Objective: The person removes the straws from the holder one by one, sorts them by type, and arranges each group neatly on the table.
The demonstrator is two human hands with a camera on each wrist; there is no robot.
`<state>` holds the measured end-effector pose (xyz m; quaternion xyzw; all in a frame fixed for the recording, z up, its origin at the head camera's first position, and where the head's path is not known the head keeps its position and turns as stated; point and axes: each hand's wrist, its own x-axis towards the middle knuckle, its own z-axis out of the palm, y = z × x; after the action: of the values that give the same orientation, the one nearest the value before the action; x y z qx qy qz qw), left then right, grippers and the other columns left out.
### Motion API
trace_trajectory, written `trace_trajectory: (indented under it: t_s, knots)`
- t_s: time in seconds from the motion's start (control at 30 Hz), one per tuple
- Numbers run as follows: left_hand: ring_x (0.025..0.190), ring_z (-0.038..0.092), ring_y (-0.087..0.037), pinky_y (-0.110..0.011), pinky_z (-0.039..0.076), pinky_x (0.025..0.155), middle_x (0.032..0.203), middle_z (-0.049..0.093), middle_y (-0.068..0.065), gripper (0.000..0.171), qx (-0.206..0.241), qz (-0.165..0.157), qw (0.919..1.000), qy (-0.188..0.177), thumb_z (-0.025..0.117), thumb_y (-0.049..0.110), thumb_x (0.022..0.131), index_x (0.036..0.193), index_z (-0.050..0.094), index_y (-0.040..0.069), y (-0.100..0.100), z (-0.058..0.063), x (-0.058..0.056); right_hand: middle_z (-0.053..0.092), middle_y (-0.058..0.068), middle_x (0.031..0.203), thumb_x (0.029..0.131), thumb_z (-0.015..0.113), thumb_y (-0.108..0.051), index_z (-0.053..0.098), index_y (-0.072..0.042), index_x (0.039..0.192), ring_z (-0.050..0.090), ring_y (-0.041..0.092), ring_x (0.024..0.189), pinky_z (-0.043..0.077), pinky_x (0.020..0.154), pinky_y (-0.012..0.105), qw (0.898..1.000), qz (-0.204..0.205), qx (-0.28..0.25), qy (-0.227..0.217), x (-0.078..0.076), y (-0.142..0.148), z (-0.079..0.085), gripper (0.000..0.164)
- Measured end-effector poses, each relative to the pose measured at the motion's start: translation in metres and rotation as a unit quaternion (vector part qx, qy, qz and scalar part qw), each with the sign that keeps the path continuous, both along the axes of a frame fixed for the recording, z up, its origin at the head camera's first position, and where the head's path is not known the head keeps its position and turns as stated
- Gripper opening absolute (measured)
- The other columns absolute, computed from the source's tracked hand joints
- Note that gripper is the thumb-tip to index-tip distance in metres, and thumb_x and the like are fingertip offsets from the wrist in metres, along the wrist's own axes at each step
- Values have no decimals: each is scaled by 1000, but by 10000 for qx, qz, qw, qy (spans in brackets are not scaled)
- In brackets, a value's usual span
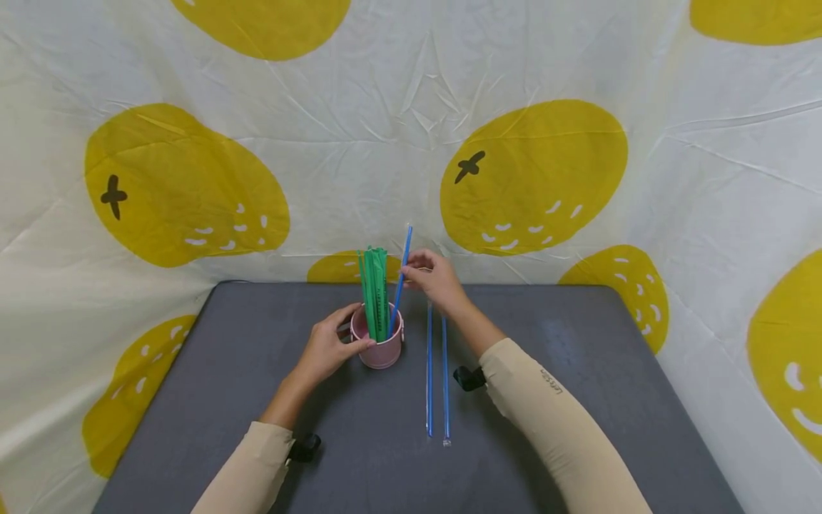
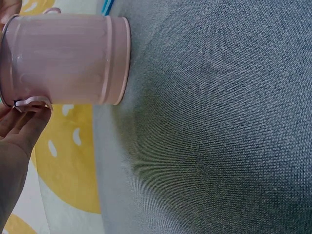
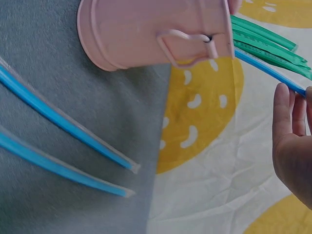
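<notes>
A slender, clear-wrapped blue straw (image 1: 397, 298) is pinched by fingers of the right hand (image 1: 435, 280), its lower end inside a pink pail (image 1: 381, 355) where green packets (image 1: 376, 293) are bunched upright; the pail is gripped by the left hand (image 1: 326, 348).

The dark grey table (image 1: 212, 378) carries a pink bucket (image 1: 380, 355) against the left grip (image 1: 326, 346) and two wrapped blue straws (image 1: 429, 385) on the near side of the right grip (image 1: 437, 280).
</notes>
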<state>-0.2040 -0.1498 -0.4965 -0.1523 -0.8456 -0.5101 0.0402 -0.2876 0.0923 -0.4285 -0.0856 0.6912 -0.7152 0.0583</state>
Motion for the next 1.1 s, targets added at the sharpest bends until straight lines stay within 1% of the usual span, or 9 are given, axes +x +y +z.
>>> trace_trajectory:
  t_s: [0.13, 0.27, 0.37, 0.53, 0.63, 0.77, 0.87, 1.03, 1.1]
  knots:
    - [125, 65, -37, -49, 60, 97, 141, 63, -18, 79, -12, -22, 10000, -34, 92, 22, 78, 146, 56, 3, -1, 0, 1, 60, 4, 96, 98, 66, 2, 58, 8, 119, 69, 14, 82, 66, 82, 38, 9999, -25, 94, 98, 1, 6, 10, 22]
    - [126, 65, -37, -49, 60, 97, 141, 62, -19, 80, -18, 9, 10000, -27, 92, 22, 78, 147, 55, 3, -1, 0, 2, 60, 6, 98, 99, 66, 1, 58, 7, 119, 69, 12, 82, 64, 89, 47, 9998, -2, -32, 203, 0, 12, 24, 22]
    - [127, 64, -36, -48, 60, 97, 143, 62, -19, 81, -52, 12, 10000, -25, 92, 23, 79, 147, 54, 2, -1, 0, 2, 60, 7, 98, 99, 65, 2, 58, 7, 118, 70, 13, 83, 62, 91, 50, 9993, 45, -102, 367, 1, 17, 36, 21]
    - [129, 63, -37, -47, 60, 97, 145, 60, -20, 83, -100, -25, 9999, -11, 91, 22, 80, 149, 51, -1, -2, 0, 3, 62, 6, 97, 99, 66, 0, 59, 6, 116, 71, 12, 85, 66, 84, 37, 9975, 39, -124, 692, 1, 25, 56, 19]
    - [130, 61, -37, -46, 60, 98, 146, 59, -20, 84, -141, -28, 9999, -5, 91, 23, 81, 151, 50, 0, -2, -1, 3, 63, 7, 99, 98, 67, -1, 60, 2, 113, 72, 13, 85, 66, 81, 33, 9967, -13, -301, 752, 0, 31, 65, 16]
    - [131, 61, -38, -46, 60, 98, 146, 58, -20, 85, -165, -8, 9999, -23, 91, 25, 81, 151, 50, 1, -2, -1, 3, 64, 10, 101, 97, 70, -2, 61, -1, 110, 73, 16, 86, 66, 83, 37, 9955, -75, -558, 763, -2, 39, 75, 15]
    - [130, 61, -38, -49, 59, 98, 146, 58, -21, 85, -154, 2, 9999, -35, 91, 25, 80, 151, 50, 0, -2, -1, 3, 64, 10, 101, 97, 71, -4, 62, -2, 110, 73, 17, 87, 65, 85, 38, 9952, -136, -619, 746, -2, 47, 82, 16]
    - [130, 62, -38, -49, 59, 99, 146, 58, -21, 85, -120, 6, 9999, -48, 91, 25, 80, 151, 51, 1, -2, -1, 3, 63, 5, 99, 98, 69, -3, 62, -6, 109, 72, 16, 87, 66, 84, 35, 9950, -275, -635, 724, -1, 62, 88, 14]
    - [130, 62, -38, -49, 59, 98, 146, 58, -21, 85, -118, 2, 9999, -43, 91, 25, 80, 151, 51, 1, -2, -1, 3, 63, 4, 98, 98, 69, -2, 62, -6, 107, 72, 16, 86, 66, 83, 34, 9941, -322, -742, 719, 0, 69, 89, 13]
